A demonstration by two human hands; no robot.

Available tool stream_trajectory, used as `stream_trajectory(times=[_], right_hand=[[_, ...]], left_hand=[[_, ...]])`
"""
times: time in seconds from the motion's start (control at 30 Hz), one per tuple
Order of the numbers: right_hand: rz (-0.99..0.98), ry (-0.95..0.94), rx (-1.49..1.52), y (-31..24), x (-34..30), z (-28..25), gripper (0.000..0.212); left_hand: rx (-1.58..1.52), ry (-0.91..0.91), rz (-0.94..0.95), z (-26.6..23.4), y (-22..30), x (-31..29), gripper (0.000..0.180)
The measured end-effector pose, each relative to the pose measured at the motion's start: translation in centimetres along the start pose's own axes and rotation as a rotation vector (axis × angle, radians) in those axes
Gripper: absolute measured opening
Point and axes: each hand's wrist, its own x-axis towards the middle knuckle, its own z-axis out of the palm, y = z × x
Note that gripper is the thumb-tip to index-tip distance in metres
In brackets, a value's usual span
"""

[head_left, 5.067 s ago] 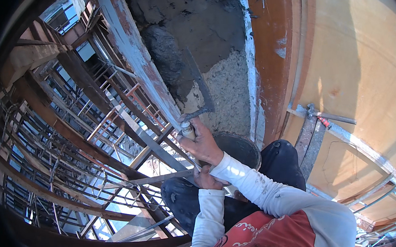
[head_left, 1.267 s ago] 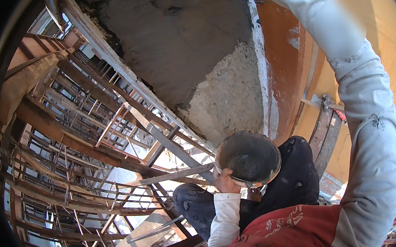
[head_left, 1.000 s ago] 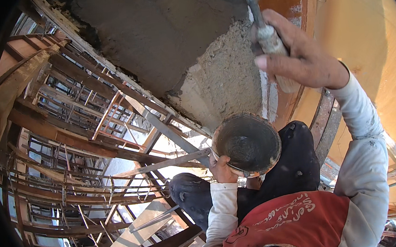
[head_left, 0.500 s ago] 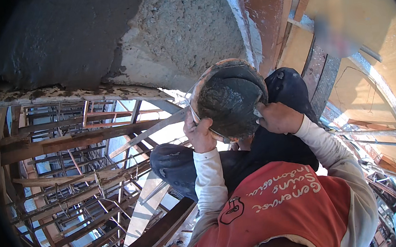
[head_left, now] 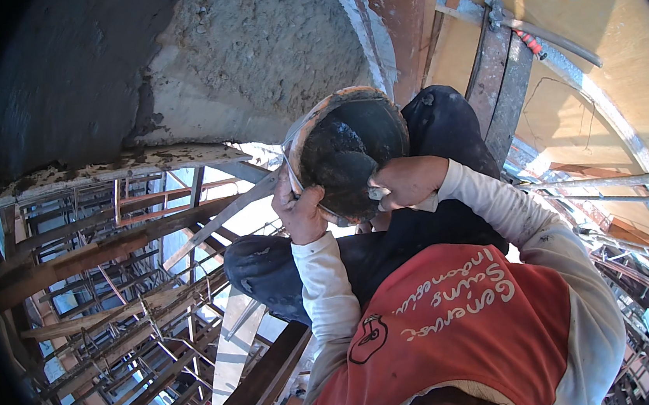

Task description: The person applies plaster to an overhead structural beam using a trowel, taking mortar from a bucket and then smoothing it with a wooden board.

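A black bucket [head_left: 386, 126] is cradled between a seated worker's knees, its mouth tipped toward the viewer, just below a partly plastered wall [head_left: 270, 47]. The near-left rim is gripped by the left hand [head_left: 300, 211], thumb laid over the lip and fingers tucked outside. The handle of a trowel [head_left: 349, 170] is clasped in the right hand [head_left: 414, 178], its blade lowered inside the bucket among dark grey mortar [head_left: 331, 138]; how deeply it is sunk cannot be told.

The bucket is judged to be bottom-heavy and slightly flexible at the wall, best held by its thick rim and steadied against the legs. The mix is probably soft, wet and clinging, so a drag on the blade should be expected. The trowel is judged stiff and fairly light when bare, heavier at the tip once loaded; it is best taken by the pale handle, where a smeared grip could turn slippery. At right, a red-gripped tool [head_left: 529, 44] is seen resting by weathered boards [head_left: 506, 95].
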Motion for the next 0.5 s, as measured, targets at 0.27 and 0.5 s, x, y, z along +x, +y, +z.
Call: stream_trajectory(times=[0.27, 0.5], right_hand=[[0.207, 0.053, 1.315, -2.5, -2.4, 1.5, 0.031], [-0.076, 0.210, 1.596, -8.3, -4.1, 0.9, 0.056]], left_hand=[[-0.198, 0.043, -0.013, -0.8, -0.7, -0.5, 0.067], [-0.474, 0.181, -0.017, -1.0, -0.3, -0.6, 0.069]])
